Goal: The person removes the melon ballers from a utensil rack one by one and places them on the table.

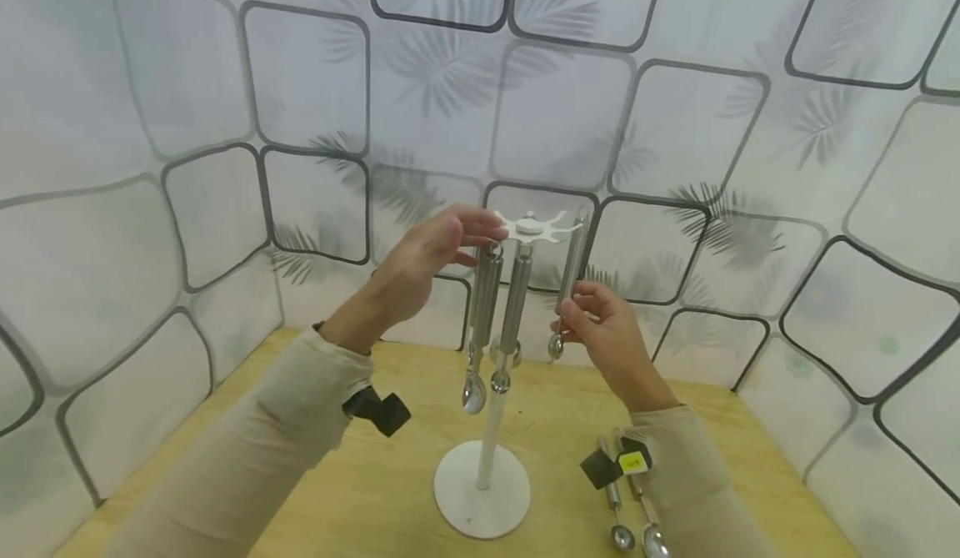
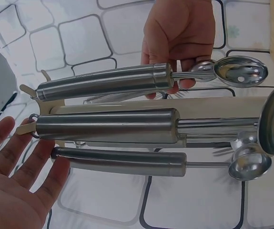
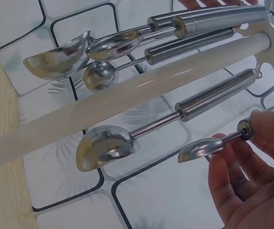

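A white rack (image 1: 529, 226) with a pronged top holds several hanging steel-handled scoops (image 1: 515, 304). My right hand (image 1: 611, 337) pinches a small scoop (image 3: 201, 149) low on its handle, near the neck. That scoop hangs upright at the rack's right side, its upper end at a prong. At the opposite side is my left hand (image 1: 420, 262), its fingers extended and loosely spread. Its fingertips touch the rack's edge, close to the ring of a big-bowled scoop (image 2: 108, 126). Beside that one hang a scoop with an oval bowl (image 2: 241, 71) and a round-bowled one (image 2: 251, 164).
The rack's pole (image 1: 491, 433) rises from a round white base (image 1: 482, 520) on a wooden table (image 1: 360, 483). Two more scoops (image 1: 622, 536) lie on the table under my right forearm. Patterned curtain walls (image 1: 435, 82) close in the back and sides.
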`<state>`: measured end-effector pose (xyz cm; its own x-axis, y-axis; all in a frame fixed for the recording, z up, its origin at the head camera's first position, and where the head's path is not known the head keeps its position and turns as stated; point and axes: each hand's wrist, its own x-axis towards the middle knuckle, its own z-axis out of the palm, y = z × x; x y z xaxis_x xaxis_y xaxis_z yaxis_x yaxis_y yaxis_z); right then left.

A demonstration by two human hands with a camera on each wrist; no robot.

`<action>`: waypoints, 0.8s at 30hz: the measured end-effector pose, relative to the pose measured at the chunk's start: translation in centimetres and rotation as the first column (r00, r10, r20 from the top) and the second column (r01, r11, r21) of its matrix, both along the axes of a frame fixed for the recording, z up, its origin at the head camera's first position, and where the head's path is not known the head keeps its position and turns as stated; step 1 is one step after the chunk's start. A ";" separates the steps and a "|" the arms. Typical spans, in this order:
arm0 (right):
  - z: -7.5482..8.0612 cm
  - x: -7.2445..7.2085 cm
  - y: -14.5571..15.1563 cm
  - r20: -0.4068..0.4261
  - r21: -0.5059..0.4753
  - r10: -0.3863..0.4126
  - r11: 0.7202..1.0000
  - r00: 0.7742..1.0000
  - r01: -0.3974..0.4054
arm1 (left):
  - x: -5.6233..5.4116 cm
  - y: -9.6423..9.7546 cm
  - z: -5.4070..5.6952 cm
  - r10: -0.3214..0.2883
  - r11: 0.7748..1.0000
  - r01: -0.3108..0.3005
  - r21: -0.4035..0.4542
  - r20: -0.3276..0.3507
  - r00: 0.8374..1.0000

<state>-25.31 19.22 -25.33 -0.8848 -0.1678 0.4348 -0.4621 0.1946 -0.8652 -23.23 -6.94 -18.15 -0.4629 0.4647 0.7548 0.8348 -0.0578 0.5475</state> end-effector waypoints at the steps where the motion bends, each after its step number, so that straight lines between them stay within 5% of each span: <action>1: -0.1 0.0 0.1 0.002 -0.009 -0.003 1.000 1.000 0.003 | 0.0 0.0 0.0 -0.001 1.000 0.001 0.000 -0.001 1.000; 15: -3.2 -0.2 4.7 0.115 -0.027 -0.082 0.996 0.990 0.086 | -0.1 -0.3 -0.1 -0.009 1.000 0.009 0.001 -0.011 1.000; 24: -6.4 0.6 8.7 0.269 -0.016 -0.169 0.984 0.948 0.180 | 0.0 -0.3 -0.2 -0.022 1.000 0.022 0.004 -0.012 1.000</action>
